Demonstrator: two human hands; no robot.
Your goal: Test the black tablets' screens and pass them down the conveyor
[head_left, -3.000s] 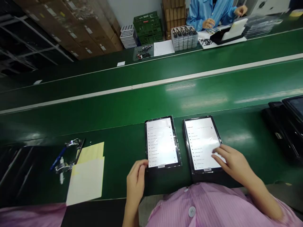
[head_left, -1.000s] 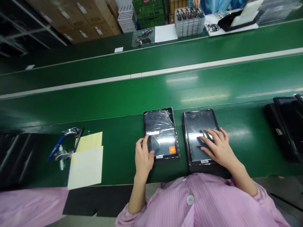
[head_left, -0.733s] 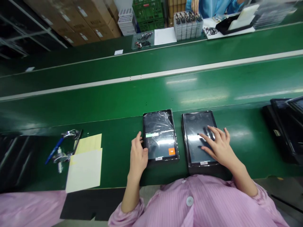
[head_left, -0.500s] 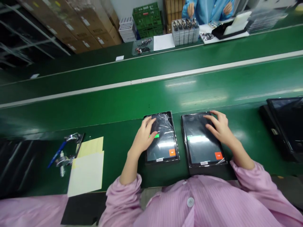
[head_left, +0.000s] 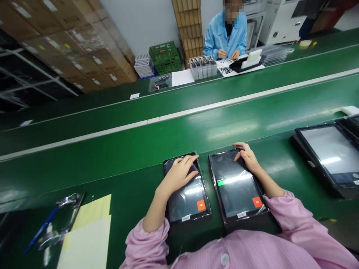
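Two black tablets in clear film lie side by side on the green bench in front of me. My left hand (head_left: pixel 179 172) rests open with fingers stretched flat over the upper part of the left tablet (head_left: pixel 188 198), which shows an orange button low on its dark screen. My right hand (head_left: pixel 246 157) lies with fingers spread on the top right corner of the right tablet (head_left: pixel 235 188), whose screen shows a green bar and an orange button.
More tablets (head_left: pixel 328 153) with lit screens sit at the right. Yellow and white paper sheets (head_left: pixel 86 235) and a blue pen (head_left: pixel 39 231) lie at the left. Beyond the green conveyor (head_left: pixel 168 127), a person in a blue coat (head_left: pixel 226 35) works among trays and cartons.
Both screens went from white lists to dark test screens. My hands slid from the lower parts of the tablets up to their top ends. The view tilted upward.
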